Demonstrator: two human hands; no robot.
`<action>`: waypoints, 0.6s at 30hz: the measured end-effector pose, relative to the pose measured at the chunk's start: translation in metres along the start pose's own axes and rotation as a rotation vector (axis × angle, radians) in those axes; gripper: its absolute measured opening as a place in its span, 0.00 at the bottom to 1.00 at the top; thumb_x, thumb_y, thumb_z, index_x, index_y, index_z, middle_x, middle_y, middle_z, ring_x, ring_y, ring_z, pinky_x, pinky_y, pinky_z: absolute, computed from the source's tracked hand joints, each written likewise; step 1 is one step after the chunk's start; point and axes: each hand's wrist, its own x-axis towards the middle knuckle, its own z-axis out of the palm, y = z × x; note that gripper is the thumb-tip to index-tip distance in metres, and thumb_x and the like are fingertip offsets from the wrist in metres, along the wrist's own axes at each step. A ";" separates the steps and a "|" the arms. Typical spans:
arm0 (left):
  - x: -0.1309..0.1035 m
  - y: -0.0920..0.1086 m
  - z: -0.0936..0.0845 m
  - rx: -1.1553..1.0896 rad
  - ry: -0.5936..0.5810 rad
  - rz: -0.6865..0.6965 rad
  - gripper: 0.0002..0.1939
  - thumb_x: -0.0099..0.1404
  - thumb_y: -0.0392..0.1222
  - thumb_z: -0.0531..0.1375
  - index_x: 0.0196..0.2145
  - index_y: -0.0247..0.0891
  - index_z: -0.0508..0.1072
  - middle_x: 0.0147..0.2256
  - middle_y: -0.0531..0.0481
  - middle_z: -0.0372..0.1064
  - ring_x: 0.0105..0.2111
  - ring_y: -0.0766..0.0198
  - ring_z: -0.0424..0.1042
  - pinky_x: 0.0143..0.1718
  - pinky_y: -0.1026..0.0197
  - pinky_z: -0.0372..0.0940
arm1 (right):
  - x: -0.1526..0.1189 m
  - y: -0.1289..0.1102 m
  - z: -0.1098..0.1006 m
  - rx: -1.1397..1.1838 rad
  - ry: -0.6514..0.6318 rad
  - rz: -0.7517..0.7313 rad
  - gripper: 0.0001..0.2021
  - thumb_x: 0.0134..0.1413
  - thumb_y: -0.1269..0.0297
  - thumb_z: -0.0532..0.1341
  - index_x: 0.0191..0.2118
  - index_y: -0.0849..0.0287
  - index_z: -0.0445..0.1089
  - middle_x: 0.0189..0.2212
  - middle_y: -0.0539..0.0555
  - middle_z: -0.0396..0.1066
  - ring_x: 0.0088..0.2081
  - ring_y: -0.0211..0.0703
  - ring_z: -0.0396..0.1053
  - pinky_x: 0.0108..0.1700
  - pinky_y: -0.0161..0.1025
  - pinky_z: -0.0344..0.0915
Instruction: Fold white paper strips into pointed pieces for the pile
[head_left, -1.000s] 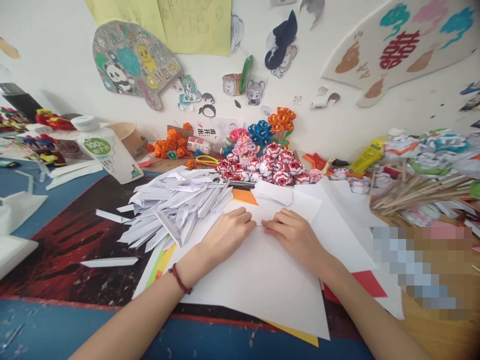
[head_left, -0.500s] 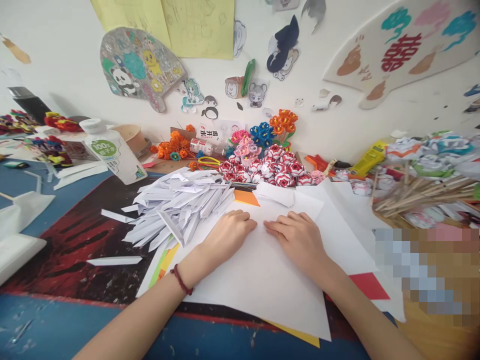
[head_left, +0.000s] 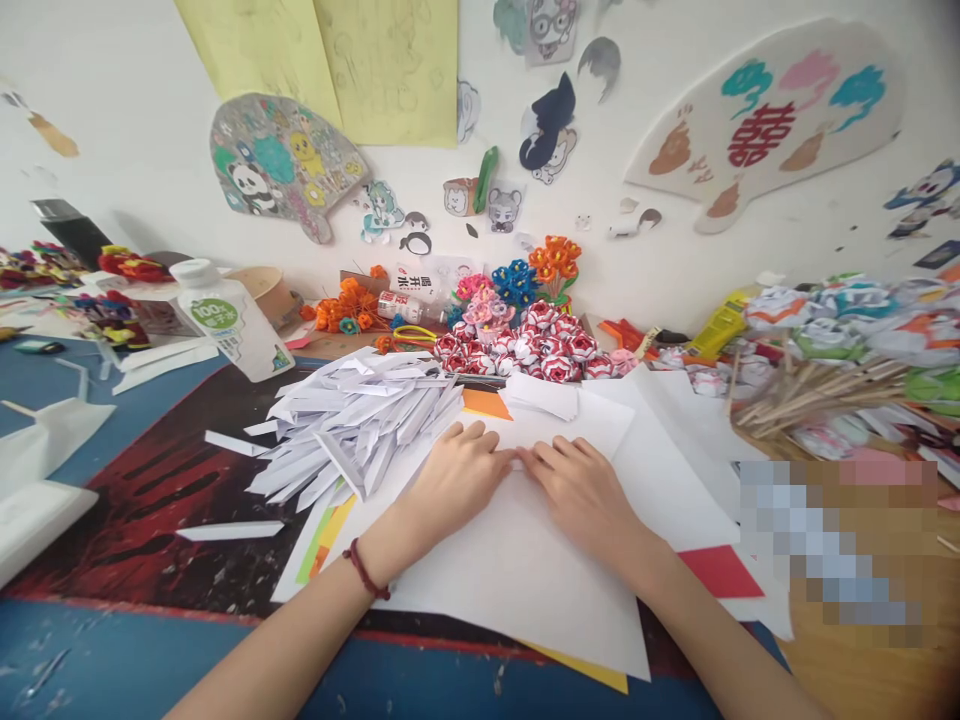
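Observation:
White paper sheets (head_left: 517, 580) lie under both hands on the dark mat. My left hand (head_left: 466, 478), with a dark red bracelet (head_left: 364, 570) at the wrist, rests on the paper with its fingers curled. My right hand (head_left: 574, 490) is beside it, fingers bent, the thumb and index tips meeting those of the left at a small white edge of paper. Whatever lies beneath the fingertips is mostly hidden. Left of the hands is a heap of folded white paper strips (head_left: 375, 420). An orange paper piece (head_left: 486, 403) shows just behind the hands.
A white bottle (head_left: 229, 320) stands tilted at the back left. Red and white paper flowers (head_left: 544, 345) are piled behind the sheets. Wooden sticks (head_left: 817, 395) and more flowers lie at the right. A red paper piece (head_left: 720, 571) is near my right forearm.
The fingertips of my two hands have come together from a small gap. My right hand has moved left toward my left hand. The view has tilted up a little.

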 end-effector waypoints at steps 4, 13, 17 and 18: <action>-0.001 -0.007 -0.002 -0.037 -0.004 -0.080 0.12 0.69 0.45 0.52 0.38 0.45 0.77 0.28 0.49 0.70 0.35 0.59 0.65 0.33 0.58 0.51 | 0.000 -0.001 -0.004 0.044 -0.010 0.088 0.15 0.58 0.77 0.54 0.47 0.56 0.72 0.34 0.53 0.73 0.36 0.44 0.65 0.35 0.42 0.51; -0.003 -0.017 -0.003 -0.119 -0.056 -0.369 0.16 0.68 0.50 0.51 0.34 0.50 0.79 0.27 0.49 0.71 0.28 0.60 0.68 0.28 0.61 0.51 | -0.002 0.005 0.000 0.254 0.000 0.301 0.14 0.61 0.69 0.55 0.45 0.45 0.74 0.34 0.46 0.77 0.33 0.40 0.71 0.31 0.38 0.55; 0.003 -0.016 0.005 -0.193 -0.008 -0.390 0.10 0.65 0.48 0.56 0.35 0.48 0.77 0.29 0.51 0.72 0.31 0.60 0.68 0.29 0.61 0.53 | 0.002 0.006 0.003 0.357 0.021 0.407 0.10 0.59 0.63 0.58 0.39 0.44 0.77 0.33 0.45 0.77 0.33 0.43 0.73 0.30 0.36 0.56; 0.005 -0.015 0.007 -0.212 0.015 -0.366 0.08 0.63 0.47 0.58 0.35 0.46 0.77 0.30 0.51 0.72 0.33 0.60 0.69 0.31 0.61 0.55 | 0.004 0.006 0.003 0.387 0.028 0.420 0.09 0.58 0.63 0.58 0.37 0.45 0.77 0.33 0.45 0.77 0.33 0.42 0.72 0.30 0.36 0.57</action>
